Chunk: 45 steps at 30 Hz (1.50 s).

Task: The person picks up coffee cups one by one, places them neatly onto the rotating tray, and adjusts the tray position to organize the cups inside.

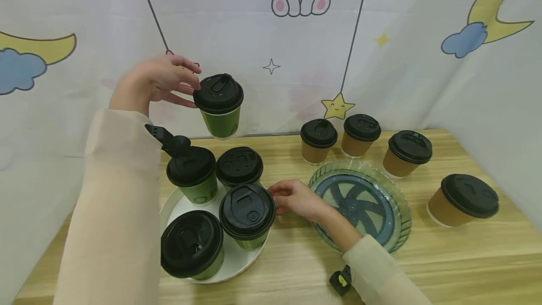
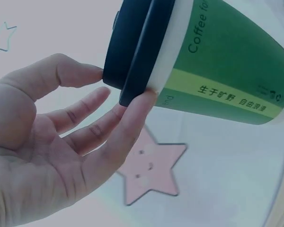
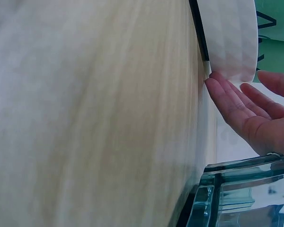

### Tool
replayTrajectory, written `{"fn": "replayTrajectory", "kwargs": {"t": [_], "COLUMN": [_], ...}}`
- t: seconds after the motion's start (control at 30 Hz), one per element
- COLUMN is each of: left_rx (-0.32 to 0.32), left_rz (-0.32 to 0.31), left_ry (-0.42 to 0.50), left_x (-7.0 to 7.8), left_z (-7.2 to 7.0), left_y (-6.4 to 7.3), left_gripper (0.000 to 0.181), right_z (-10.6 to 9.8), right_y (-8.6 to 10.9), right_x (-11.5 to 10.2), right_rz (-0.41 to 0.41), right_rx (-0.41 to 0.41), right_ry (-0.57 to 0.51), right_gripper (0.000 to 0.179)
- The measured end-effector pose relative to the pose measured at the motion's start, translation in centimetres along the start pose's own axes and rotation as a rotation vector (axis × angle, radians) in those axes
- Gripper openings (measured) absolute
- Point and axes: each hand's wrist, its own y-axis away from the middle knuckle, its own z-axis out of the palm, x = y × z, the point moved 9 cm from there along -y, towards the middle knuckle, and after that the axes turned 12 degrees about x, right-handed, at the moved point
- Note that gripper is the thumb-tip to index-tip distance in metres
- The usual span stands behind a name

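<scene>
My left hand (image 1: 169, 79) holds a green paper coffee cup (image 1: 221, 124) up in the air by its black lid. In the left wrist view, the thumb and a finger of the left hand (image 2: 71, 118) pinch the lid's edge, and the cup (image 2: 227, 61) has a printed green side. Low by a white plate (image 1: 237, 267) is my right hand (image 1: 298, 199). The right wrist view shows the fingertips of the right hand (image 3: 255, 104) at the plate's ribbed side (image 3: 229, 38), fingers fairly straight. On that plate stand several lidded green cups (image 1: 196, 192).
Right of the plate lies a clear greenish ribbed tray (image 1: 402, 220) with a dark spoked pattern. Several brown cups (image 1: 398, 164) with black lids stand behind and right of it. A printed white curtain (image 1: 254, 36) hangs behind the wooden table (image 1: 487, 258).
</scene>
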Motion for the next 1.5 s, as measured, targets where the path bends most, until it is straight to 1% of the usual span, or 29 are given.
{"fn": "replayTrajectory", "kwargs": {"t": [0.13, 0.23, 0.5, 0.7, 1.1, 1.2, 1.37, 1.5], "left_rx": [-0.005, -0.005, 0.019, 0.057, 0.117, 0.121, 0.127, 0.121], "left_rz": [0.004, -0.004, -0.024, -0.003, 0.025, 0.031, 0.048, 0.07], "left_ry": [0.001, 0.015, 0.039, -0.008, -0.043, -0.059, -0.083, -0.102], "left_x": [0.4, 0.2, -1.2, -2.3, -4.6, -5.3, -6.9, -8.4], "left_z": [-1.0, -1.9, -4.6, -6.2, -8.8, -9.3, -10.1, -10.4], "left_y": [0.3, 0.3, 0.3, 0.5, 0.9, 0.9, 1.1, 1.2], "left_gripper": [0.03, 0.029, 0.035, 0.033, 0.028, 0.028, 0.026, 0.026], "right_z": [-0.1, -0.2, -0.3, -0.4, -0.5, -0.5, -0.5, -0.4], "right_y": [-0.1, -0.2, -0.4, -0.3, -0.4, -0.5, -0.5, -0.5], "right_x": [0.1, 0.2, 0.4, 0.4, 0.3, 0.3, 0.2, 0.2], "right_rz": [-0.004, -0.004, -0.004, -0.008, -0.016, -0.013, -0.008, -0.009], "right_rx": [0.004, 0.007, 0.006, 0.008, 0.009, 0.006, 0.007, 0.005], "right_ry": [-0.003, -0.009, -0.013, -0.011, 0.0, 0.0, 0.002, -0.004], "right_gripper": [0.032, 0.033, 0.032, 0.032, 0.032, 0.032, 0.032, 0.032]}}
